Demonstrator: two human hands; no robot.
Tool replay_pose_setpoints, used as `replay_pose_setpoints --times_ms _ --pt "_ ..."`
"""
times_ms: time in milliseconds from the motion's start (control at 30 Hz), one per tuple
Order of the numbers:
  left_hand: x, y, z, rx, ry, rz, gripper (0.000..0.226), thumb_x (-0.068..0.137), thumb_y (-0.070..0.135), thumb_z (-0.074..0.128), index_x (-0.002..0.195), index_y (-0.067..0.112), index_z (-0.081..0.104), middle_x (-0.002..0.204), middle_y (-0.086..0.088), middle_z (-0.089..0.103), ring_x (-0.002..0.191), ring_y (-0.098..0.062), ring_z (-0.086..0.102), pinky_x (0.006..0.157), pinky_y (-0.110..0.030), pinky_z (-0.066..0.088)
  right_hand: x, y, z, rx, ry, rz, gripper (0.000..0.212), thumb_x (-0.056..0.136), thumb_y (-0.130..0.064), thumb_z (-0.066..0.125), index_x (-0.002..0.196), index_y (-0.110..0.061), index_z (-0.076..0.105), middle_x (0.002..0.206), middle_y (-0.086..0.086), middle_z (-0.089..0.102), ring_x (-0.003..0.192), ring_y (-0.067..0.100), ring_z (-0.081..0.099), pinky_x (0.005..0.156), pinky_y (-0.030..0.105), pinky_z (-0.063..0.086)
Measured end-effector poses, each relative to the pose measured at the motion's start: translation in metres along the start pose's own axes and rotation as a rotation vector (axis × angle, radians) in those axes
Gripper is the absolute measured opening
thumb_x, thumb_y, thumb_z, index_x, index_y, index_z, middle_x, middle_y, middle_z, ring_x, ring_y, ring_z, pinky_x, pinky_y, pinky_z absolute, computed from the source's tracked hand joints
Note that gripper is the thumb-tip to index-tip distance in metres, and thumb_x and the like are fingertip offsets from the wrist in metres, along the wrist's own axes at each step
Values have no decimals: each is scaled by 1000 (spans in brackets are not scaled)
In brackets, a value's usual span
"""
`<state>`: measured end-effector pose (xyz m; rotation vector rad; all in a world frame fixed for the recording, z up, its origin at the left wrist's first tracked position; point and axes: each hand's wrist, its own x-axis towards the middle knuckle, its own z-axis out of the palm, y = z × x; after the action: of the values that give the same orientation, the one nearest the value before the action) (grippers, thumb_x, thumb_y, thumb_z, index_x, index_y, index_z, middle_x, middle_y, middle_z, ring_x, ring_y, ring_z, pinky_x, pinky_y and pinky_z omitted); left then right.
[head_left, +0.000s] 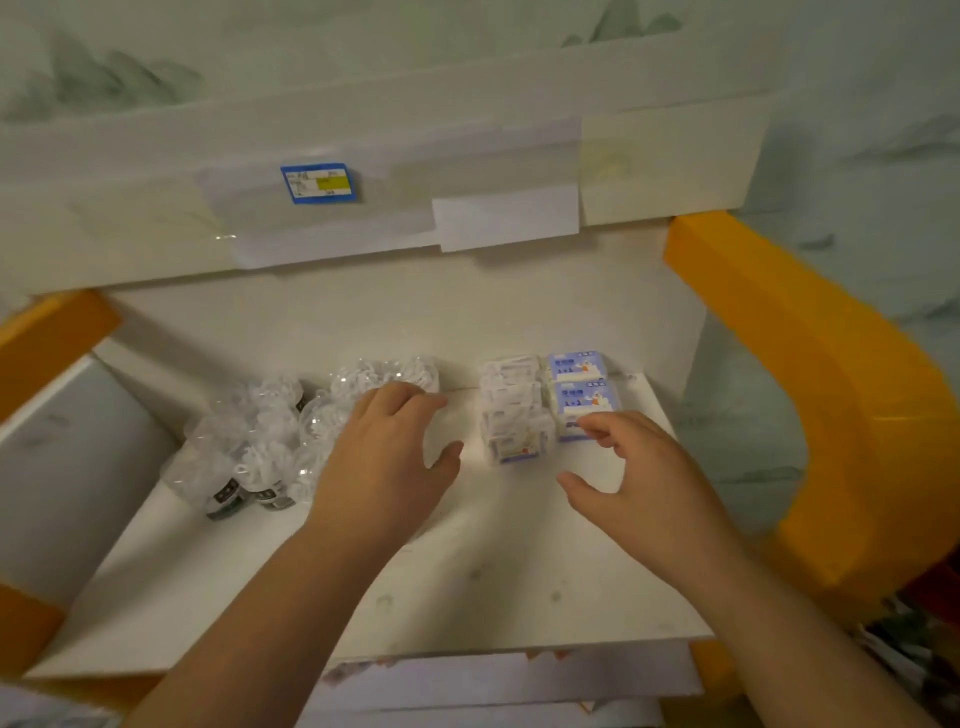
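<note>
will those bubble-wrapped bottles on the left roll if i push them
The clear bubble-wrapped bottles look cushioned, so probably not fragile to a nudge. The lumpy wrap should hinder rolling. They sit crowded together, so pushing one likely shifts its neighbours.

Left hand (387, 457) and right hand (647, 467) are bare (forearms (291, 597) too, uncovered down to the frame's edge).

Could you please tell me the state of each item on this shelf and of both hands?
left hand: open, fingertips touching the bubble-wrapped bottles.
right hand: open, fingers relaxed, holding nothing.
bubble-wrapped bottles: wrapped, lying clustered.
blue packs: lying flat, lined up front to back.
white packs: in a row beside them.
</note>
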<state>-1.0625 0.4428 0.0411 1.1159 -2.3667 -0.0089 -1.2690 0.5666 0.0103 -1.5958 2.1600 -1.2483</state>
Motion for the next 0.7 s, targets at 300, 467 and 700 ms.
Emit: replay_pose_setpoints --times_ms 300,467,700 --pt "-67 -80 -89 133 102 -258 50 81 41 69 127 26 58 125 7 54 118 -18 49 97 -33 42 15 -76 76 11 -72 -175 48 79 -36 72 123 -26 57 116 -14 55 107 7 55 91 29 48" --pt "-115 -133 -130 151 176 -383 49 80 42 69 127 31 55 124 11 51 115 -14 47 87 -30 43 0 -142 118 23 -124 -267 47 79 -37 72 123 -30 57 116 -18 54 108 3 53 92 22 45" --pt "-201 -228 -199 119 211 -402 56 79 44 67 131 27 54 129 6 49 121 -17 45 93 -33 42 -41 -248 191 13 -174 -327 48 80 -40 71 125 -35 54 115 -23 51 107 -3 50 87 9 37"
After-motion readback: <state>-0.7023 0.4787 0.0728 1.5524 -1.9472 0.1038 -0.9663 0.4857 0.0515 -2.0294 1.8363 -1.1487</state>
